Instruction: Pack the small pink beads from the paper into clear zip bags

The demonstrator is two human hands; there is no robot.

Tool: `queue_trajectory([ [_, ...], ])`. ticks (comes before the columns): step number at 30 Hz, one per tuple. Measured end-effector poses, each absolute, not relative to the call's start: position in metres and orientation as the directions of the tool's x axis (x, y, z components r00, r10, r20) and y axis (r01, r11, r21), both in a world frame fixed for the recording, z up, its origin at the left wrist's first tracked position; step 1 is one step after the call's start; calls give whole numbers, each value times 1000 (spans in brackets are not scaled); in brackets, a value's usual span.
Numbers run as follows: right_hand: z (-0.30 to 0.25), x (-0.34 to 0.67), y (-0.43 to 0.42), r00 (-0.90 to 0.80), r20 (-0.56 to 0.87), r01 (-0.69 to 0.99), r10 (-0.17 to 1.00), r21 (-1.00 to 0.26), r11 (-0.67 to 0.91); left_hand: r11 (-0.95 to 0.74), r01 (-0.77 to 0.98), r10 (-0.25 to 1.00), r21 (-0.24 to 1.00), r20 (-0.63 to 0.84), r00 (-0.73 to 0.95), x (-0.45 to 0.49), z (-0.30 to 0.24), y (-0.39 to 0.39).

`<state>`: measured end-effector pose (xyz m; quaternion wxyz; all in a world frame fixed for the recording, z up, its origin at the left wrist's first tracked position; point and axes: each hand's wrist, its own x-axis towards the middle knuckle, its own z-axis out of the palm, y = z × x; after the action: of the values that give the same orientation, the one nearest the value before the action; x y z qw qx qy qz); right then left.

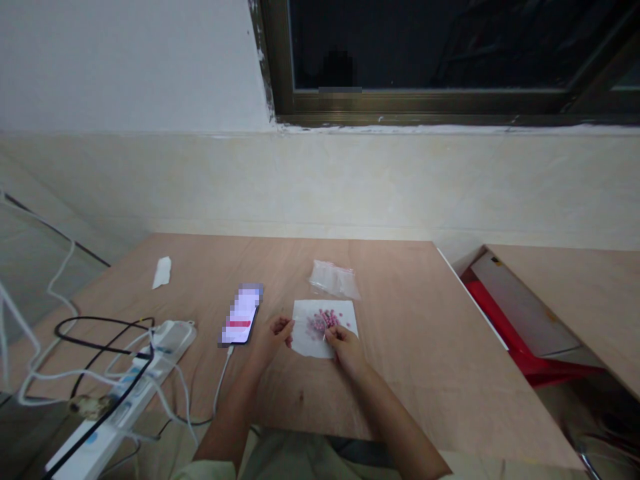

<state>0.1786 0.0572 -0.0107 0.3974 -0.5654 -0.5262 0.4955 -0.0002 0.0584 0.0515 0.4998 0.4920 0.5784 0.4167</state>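
Note:
A white sheet of paper (345, 312) lies on the wooden table (400, 320) with a small heap of pink beads (323, 321) on it. My left hand (274, 335) rests at the sheet's left edge, fingers curled in a pinch on something too small to make out. My right hand (343, 341) sits on the sheet's lower right part, fingers pinched beside the beads, with what looks like a thin pale needle or thread at its tips. A clear plastic bag (334, 278) lies just behind the paper.
A phone (241, 315) with a lit screen lies left of my hands, on a charging cable. A white power strip (135, 380) with tangled black and white cables fills the table's left corner. A small white scrap (162, 271) lies far left. A red object (505, 333) sits in the gap on the right.

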Motion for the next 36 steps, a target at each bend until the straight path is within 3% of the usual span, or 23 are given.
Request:
queue_trajectory([
  [15,-5,179,57,-10,-183,111,983,-977,-181,63,189,997,980,-70,28,10,57,62],
  [28,6,177,63,22,-96,66,995,-993,-98,95,149,995,984,-96,0,5,63,59],
  [32,19,179,64,45,-93,16,995,-995,-94,104,153,990,983,-117,76,1,64,54],
  [36,35,184,66,25,-108,-35,994,-994,-107,113,292,949,950,-190,251,-7,55,46],
])
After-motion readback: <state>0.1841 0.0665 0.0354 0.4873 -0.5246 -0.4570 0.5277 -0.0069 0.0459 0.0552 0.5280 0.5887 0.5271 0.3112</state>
